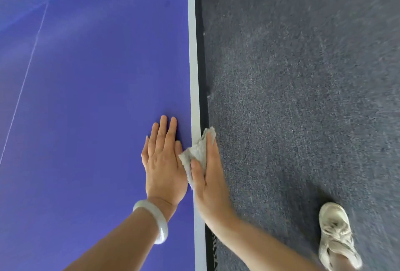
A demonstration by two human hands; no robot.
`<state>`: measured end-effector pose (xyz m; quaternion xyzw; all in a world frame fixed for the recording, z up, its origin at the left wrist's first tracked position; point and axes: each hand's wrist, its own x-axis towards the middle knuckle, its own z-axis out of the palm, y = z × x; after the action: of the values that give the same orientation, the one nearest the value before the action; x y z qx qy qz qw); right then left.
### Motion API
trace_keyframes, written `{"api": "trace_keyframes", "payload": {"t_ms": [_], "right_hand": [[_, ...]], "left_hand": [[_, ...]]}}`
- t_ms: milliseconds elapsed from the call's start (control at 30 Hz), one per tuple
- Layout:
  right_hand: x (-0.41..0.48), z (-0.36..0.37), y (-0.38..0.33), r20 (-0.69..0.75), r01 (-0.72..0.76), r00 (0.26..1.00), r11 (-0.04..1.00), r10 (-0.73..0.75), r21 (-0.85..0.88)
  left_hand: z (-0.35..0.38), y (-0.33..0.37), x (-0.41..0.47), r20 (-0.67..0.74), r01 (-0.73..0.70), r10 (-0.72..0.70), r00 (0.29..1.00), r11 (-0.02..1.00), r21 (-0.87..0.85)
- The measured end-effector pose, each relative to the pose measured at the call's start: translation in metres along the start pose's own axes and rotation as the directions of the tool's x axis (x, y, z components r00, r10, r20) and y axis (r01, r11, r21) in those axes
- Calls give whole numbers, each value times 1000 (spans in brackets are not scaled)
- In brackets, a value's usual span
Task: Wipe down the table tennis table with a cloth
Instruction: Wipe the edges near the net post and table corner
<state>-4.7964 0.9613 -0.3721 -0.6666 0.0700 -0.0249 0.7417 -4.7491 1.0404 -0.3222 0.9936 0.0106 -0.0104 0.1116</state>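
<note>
Open blue worktop (97, 97) stretches ahead and left of the left hand (163, 162), pressed flat. Just beside it, the right hand (213, 182) and cloth (198, 151) occupy the white edge (193, 65); carpet (303, 97) lies open beyond.

Purple-blue worktop (97, 97) with white edge stripe, pale grey cloth (195, 153), speckled dark grey carpet (303, 76), off-white shoe (335, 236).
</note>
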Motion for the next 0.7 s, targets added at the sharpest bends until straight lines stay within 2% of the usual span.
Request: {"api": "trace_keyframes", "payload": {"t_ms": [100,200,267,367,433,567,633,700], "right_hand": [[67,5,-11,-72,-93,993,995,90,-38],[180,0,-28,-46,-251,967,968,249,-30],[217,-5,-34,-17,-283,959,959,282,-36],[179,0,-28,-39,-265,964,964,264,-26],[109,2,-21,-94,-222,971,975,221,4],[-9,1,-6,-52,-147,987,989,149,31],[-5,2,-7,-62,-177,982,984,179,26],[38,5,-12,-95,-201,975,980,201,10]], "left_hand": [[-1,0,0,-11,3,-3,1000,1000,3],[0,0,0,1,-4,4,1000,1000,30],[0,-1,0,1,-2,2,1000,1000,25],[-1,0,0,4,4,-4,1000,1000,30],[-1,0,1,11,1,-2,1000,999,45],[-2,1,0,12,-6,6,1000,1000,20],[-3,1,0,13,3,-3,1000,1000,15],[-2,1,0,18,15,-16,1000,999,30]]}}
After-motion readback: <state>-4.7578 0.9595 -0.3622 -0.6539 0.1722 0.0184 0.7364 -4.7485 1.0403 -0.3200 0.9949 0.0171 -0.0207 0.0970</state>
